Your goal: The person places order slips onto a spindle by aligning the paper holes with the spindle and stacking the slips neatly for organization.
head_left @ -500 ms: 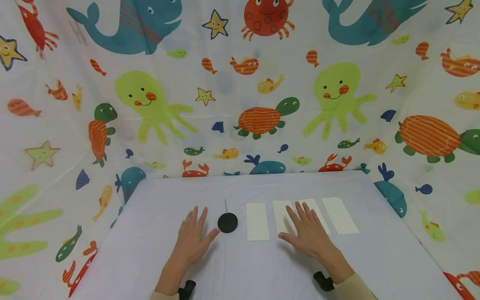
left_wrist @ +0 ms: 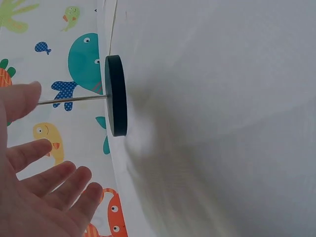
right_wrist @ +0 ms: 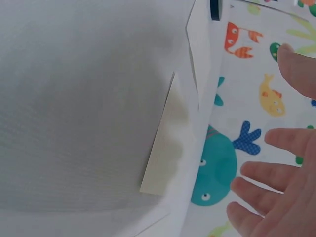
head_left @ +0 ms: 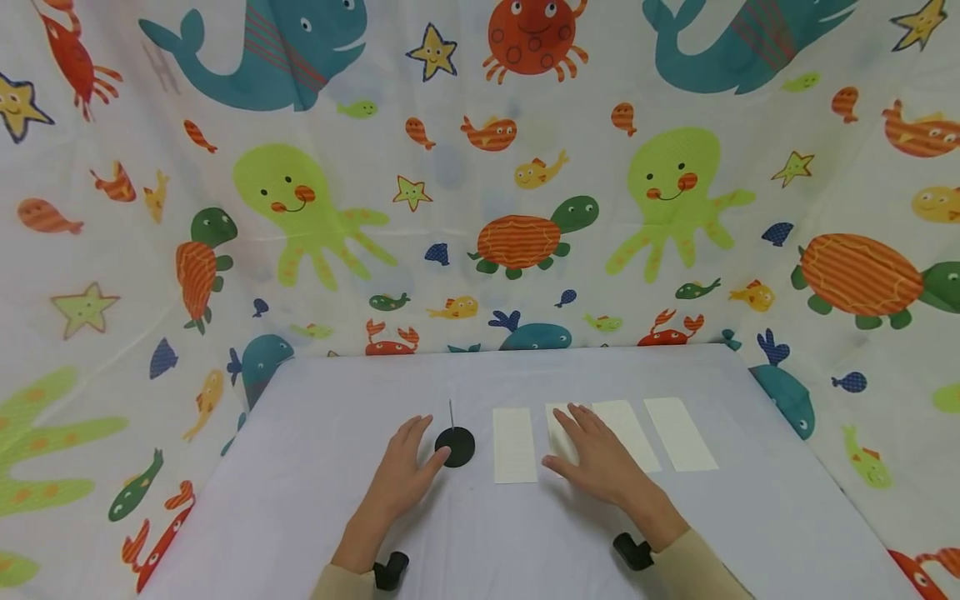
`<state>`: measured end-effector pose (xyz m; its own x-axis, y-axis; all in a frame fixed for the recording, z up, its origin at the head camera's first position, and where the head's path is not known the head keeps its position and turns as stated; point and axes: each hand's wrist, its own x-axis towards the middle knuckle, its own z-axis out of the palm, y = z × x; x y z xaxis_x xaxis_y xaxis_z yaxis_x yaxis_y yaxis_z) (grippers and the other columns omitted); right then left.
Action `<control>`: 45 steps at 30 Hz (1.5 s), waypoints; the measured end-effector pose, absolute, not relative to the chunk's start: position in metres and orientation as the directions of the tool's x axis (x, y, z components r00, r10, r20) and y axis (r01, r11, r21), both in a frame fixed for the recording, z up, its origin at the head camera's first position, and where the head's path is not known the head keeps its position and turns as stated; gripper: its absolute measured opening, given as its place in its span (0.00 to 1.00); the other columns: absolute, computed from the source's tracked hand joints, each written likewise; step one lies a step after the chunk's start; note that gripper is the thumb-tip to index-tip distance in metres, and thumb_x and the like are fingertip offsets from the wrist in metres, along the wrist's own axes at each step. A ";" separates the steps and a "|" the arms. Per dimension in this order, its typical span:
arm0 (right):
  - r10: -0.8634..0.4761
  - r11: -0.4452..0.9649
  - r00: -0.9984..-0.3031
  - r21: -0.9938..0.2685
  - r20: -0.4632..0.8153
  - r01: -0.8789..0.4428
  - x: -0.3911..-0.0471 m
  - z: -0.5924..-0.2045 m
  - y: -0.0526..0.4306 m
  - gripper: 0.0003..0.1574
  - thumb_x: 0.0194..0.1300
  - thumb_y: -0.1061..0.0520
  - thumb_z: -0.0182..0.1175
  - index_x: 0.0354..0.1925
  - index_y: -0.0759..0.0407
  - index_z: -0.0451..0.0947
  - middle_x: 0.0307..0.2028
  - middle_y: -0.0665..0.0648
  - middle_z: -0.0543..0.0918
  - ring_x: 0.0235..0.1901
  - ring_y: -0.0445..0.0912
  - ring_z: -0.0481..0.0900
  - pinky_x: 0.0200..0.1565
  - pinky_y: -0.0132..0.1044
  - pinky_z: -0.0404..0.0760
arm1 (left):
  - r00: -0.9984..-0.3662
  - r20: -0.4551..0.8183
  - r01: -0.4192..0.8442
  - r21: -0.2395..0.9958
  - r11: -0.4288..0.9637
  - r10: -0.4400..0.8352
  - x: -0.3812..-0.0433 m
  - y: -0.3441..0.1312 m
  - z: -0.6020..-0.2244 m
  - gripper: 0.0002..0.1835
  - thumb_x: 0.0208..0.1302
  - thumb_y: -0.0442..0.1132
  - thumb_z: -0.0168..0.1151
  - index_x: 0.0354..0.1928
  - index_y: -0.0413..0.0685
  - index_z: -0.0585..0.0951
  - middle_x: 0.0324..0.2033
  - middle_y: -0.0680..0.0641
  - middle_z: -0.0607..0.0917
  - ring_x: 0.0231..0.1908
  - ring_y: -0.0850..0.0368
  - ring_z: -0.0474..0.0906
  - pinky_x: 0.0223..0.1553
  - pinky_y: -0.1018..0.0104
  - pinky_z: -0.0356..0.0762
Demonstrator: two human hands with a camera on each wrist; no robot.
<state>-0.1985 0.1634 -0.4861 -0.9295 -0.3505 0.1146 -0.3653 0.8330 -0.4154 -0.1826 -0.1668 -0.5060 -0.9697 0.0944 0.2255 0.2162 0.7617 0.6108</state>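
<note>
- Just past the thumb of the left hand (head_left: pixel 402 468) lies a black disc (head_left: pixel 462 448) bearing an upright thin rod (head_left: pixel 452 410); probably stiff and bottom-heavy, best taken by its rim, away from the rod's tip.
- Beneath and either side of the fingers of the right hand (head_left: pixel 596 462) lie pale strips (head_left: pixel 514 446), likely light, bendable paper; pinch an edge.
- On both hands, fingers are loosely extended, grasping nothing.

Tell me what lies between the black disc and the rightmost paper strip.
In the head view, three other paper strips lie between the black disc and the rightmost strip.
</note>
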 end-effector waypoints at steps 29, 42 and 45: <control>-0.441 0.770 -0.898 -0.517 -0.008 -0.374 -0.238 -0.502 0.123 0.44 0.67 0.40 0.66 0.70 0.64 0.68 0.69 0.69 0.69 0.70 0.63 0.64 0.67 0.59 0.65 | -0.994 0.060 0.107 0.725 0.680 0.092 -0.213 -0.160 -0.520 0.29 0.64 0.45 0.70 0.63 0.40 0.77 0.56 0.38 0.77 0.49 0.47 0.75 0.53 0.47 0.75; -0.462 0.781 -0.887 -0.481 -0.014 -0.399 -0.243 -0.510 0.118 0.44 0.65 0.45 0.69 0.69 0.67 0.69 0.65 0.67 0.71 0.66 0.60 0.67 0.65 0.54 0.69 | -0.996 -0.012 0.053 0.730 0.682 0.090 -0.219 -0.159 -0.521 0.27 0.63 0.42 0.72 0.62 0.40 0.78 0.54 0.41 0.75 0.51 0.47 0.72 0.54 0.48 0.73; -0.458 0.795 -0.888 -0.463 -0.031 -0.393 -0.245 -0.512 0.118 0.44 0.64 0.45 0.70 0.69 0.67 0.70 0.66 0.65 0.70 0.66 0.59 0.66 0.64 0.53 0.70 | -0.995 -0.017 0.054 0.733 0.679 0.098 -0.220 -0.159 -0.521 0.28 0.61 0.41 0.73 0.62 0.39 0.78 0.54 0.40 0.75 0.51 0.46 0.72 0.54 0.47 0.73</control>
